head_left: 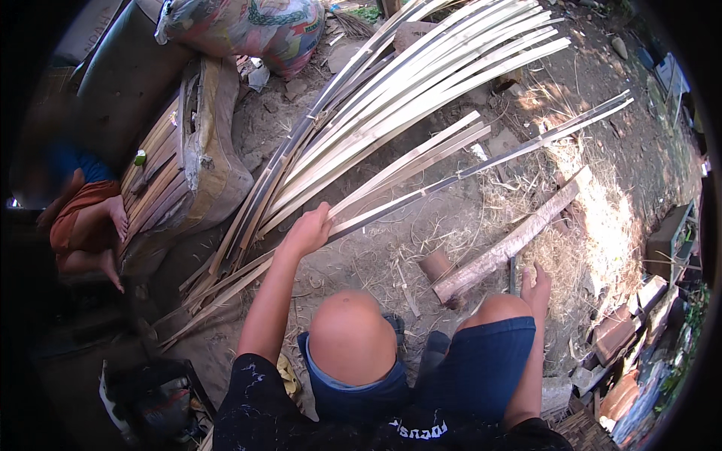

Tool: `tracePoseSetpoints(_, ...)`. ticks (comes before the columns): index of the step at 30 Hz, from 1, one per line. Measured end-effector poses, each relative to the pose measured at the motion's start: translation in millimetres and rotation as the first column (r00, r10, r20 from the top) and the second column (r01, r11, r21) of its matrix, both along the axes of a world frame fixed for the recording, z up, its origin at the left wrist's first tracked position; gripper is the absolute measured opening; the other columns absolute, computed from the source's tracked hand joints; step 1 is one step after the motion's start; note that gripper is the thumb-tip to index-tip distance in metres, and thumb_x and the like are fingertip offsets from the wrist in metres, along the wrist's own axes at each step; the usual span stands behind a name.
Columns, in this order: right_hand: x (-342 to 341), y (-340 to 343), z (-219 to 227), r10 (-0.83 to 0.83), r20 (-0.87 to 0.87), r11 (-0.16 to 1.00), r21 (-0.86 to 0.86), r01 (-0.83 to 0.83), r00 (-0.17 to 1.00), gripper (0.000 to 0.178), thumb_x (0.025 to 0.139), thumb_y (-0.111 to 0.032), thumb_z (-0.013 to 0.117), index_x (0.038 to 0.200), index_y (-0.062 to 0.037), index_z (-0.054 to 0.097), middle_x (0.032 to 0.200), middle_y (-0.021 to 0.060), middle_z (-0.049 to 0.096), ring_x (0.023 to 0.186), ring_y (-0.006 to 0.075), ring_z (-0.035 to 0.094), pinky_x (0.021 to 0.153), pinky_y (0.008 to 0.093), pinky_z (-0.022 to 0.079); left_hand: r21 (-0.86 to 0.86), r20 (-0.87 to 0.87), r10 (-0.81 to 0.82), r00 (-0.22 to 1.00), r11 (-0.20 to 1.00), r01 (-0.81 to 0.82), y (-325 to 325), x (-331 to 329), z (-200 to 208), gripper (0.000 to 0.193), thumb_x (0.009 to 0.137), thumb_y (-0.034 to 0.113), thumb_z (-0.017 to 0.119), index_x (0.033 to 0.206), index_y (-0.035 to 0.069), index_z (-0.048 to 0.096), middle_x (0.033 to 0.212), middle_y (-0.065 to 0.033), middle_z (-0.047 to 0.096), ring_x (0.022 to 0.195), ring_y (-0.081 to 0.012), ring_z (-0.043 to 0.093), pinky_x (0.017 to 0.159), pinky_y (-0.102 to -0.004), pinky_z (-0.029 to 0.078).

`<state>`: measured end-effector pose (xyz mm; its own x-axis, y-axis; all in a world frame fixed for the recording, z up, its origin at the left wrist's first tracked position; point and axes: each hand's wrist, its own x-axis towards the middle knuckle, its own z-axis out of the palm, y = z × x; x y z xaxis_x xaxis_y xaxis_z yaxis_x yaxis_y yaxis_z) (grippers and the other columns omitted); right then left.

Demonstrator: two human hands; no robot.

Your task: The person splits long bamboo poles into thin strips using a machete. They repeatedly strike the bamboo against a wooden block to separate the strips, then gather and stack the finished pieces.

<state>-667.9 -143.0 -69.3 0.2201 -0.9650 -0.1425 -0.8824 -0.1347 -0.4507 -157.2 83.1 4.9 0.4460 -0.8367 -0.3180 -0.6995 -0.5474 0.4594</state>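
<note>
My left hand [307, 231] is closed around a few long bamboo strips [421, 192], which run from the lower left out to the upper right. One held strip has dark green skin; others are pale. Beyond it lies a wide fan of pale split bamboo strips [406, 98], some with dark edges. Beside my right knee, my right hand [535, 289] hangs low with its visible fingers apart. Just left of those fingers stands a narrow dark piece [513, 275], perhaps a blade, apart from the fingertips. The knee hides part of this hand.
A bark-covered log [519, 233] lies slantwise on the ground ahead, a short wood block [435, 264] beside it. Shavings [594, 225] litter the right. At left, another person's bare feet [116, 218] rest near a worn slatted seat [192, 165]. A stuffed sack [256, 30] stands behind.
</note>
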Motion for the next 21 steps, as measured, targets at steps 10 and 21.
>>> tracePoseSetpoints(10,239.4,-26.1,221.4,0.239,0.803,0.743,0.211,-0.635,0.546,0.047,0.104,-0.028,0.056,0.143,-0.0016,0.050,0.123,0.0158,0.065,0.107,0.0199,0.064,0.090,0.0332,0.053,-0.605,0.070,-0.034,0.997,0.793,0.069,-19.0,-42.3,181.9,0.031,0.097,0.025,0.065,0.119,0.003,0.064,0.097,-0.0191,0.070,0.085,-0.0388,0.067,0.072,-0.0454,0.053)
tracePoseSetpoints(21,305.6,94.9,288.2,-0.339,0.923,0.802,0.184,-0.569,-0.179,0.044,0.105,-0.055,0.039,0.110,-0.0124,0.048,0.103,0.0115,0.065,0.108,0.0279,0.062,0.103,0.0448,0.047,-0.589,0.208,0.071,0.976,0.806,0.066,-11.1,-130.9,253.6,0.028,0.096,0.029,0.061,0.120,0.016,0.068,0.083,-0.0089,0.061,0.075,-0.0300,0.066,0.065,-0.0433,0.053)
